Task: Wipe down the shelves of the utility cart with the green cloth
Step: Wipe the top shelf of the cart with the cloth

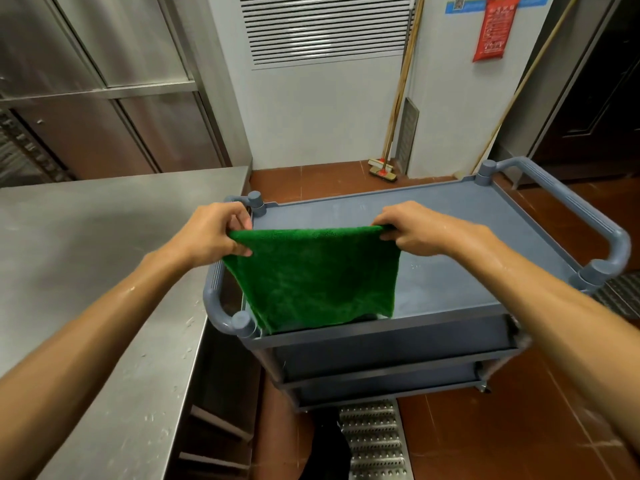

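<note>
A green cloth (315, 278) hangs spread out above the near left part of a grey-blue utility cart (460, 237). My left hand (211, 233) pinches the cloth's top left corner. My right hand (415, 228) pinches the top right corner. The cloth's lower edge reaches down to the cart's top shelf near its front rim. Two lower shelves (391, 367) show beneath the top one. The cart has a looped handle at each end.
A steel worktable (104, 244) stands close against the cart's left side. Brooms (384, 168) lean on the white wall behind. A metal floor drain grate (374, 441) lies in front of the cart on the red tile floor. A dark door is at far right.
</note>
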`<state>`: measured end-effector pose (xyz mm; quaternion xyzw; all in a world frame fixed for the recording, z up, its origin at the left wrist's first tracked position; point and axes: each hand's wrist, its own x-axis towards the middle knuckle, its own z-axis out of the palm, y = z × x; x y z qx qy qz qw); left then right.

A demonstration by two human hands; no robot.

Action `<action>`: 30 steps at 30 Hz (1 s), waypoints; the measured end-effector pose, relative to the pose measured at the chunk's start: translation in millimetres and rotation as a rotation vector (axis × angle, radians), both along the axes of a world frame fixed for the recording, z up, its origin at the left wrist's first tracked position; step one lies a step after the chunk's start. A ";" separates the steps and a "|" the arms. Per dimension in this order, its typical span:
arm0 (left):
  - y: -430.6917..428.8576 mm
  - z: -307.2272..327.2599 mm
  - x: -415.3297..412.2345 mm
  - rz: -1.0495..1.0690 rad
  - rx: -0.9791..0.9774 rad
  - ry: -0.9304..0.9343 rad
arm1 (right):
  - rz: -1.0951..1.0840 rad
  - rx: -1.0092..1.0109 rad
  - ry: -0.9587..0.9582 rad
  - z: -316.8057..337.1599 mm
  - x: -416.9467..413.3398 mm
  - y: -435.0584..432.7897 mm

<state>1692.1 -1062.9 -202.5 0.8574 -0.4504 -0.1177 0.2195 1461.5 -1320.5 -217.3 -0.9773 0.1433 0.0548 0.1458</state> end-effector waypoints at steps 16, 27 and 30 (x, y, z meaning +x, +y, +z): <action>-48.3 47.3 62.3 -0.259 0.186 0.333 | -0.002 0.078 0.078 58.5 66.6 -59.1; -96.8 46.0 138.7 -0.188 0.104 0.164 | 0.015 -0.010 0.009 63.7 146.4 -103.9; -110.2 48.1 170.6 -0.142 0.086 0.042 | -0.011 -0.040 -0.073 65.2 178.2 -123.8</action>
